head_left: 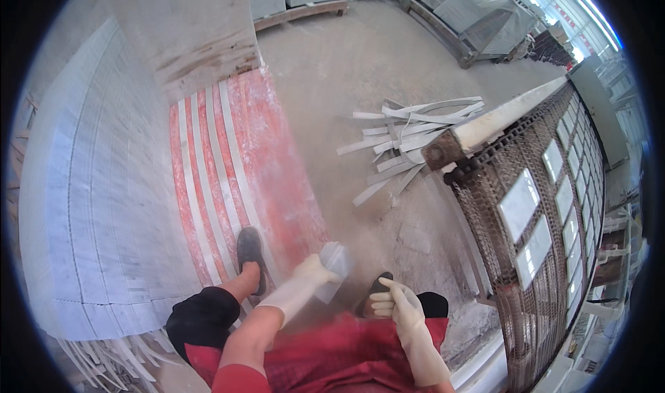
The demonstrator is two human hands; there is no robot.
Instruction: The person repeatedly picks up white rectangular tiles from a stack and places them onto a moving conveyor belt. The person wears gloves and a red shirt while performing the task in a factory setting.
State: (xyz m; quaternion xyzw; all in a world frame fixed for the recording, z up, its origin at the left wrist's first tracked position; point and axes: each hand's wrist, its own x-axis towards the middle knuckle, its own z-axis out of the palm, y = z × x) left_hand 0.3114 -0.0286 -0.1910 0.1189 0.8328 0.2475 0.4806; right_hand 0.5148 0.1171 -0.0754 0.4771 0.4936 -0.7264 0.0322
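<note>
My left hand (314,271), in a cream glove, grips a pale grey-white tile (335,260) in front of my red apron (325,355). The tile is smeared by motion, and its lower part hangs below the fingers. To the right, my right hand (400,303), gloved alike, has its fingers curled in toward the palm, with no object showing in them. It is apart from the tile, above my right shoe. On the right side, a metal mesh conveyor (485,206) carries several glossy white tiles (520,204) in rows.
A tall stack of pale tiles (104,185) stands at the left. Beside it lies a red dusty board (270,157) with white strips (215,157). Loose pale strips (409,133) lie piled on the floor near the conveyor's corner. A covered pallet (471,19) stands farther back.
</note>
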